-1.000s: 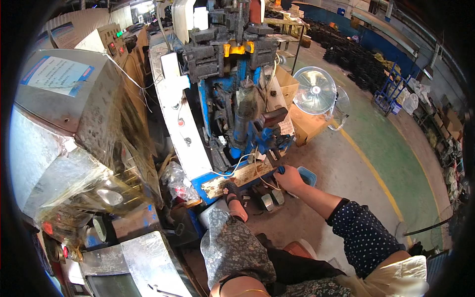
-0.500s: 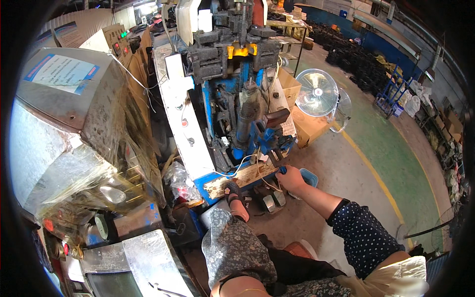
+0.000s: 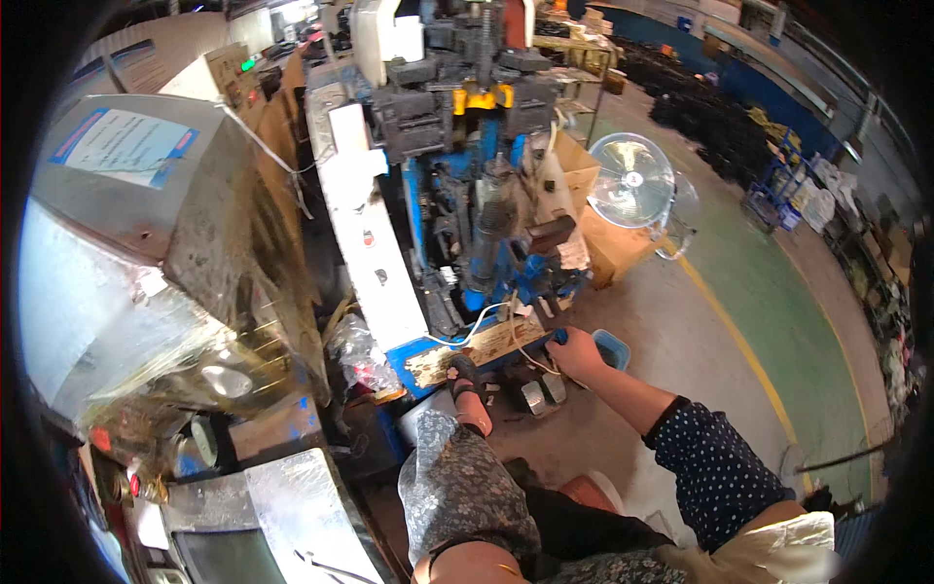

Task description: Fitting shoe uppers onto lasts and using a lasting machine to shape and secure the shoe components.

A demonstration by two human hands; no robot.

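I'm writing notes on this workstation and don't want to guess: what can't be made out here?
All in the head view:
Blue piece in the right hand: mostly hidden by that hand.
Blue tub: partly covered by the same hand.
Machine: its top is cut off by the upper edge.
Dark heaps in the background: too small and blurred to identify.

No print is legible, the housing's (image 3: 136,222) blue-edged label (image 3: 125,146) included.
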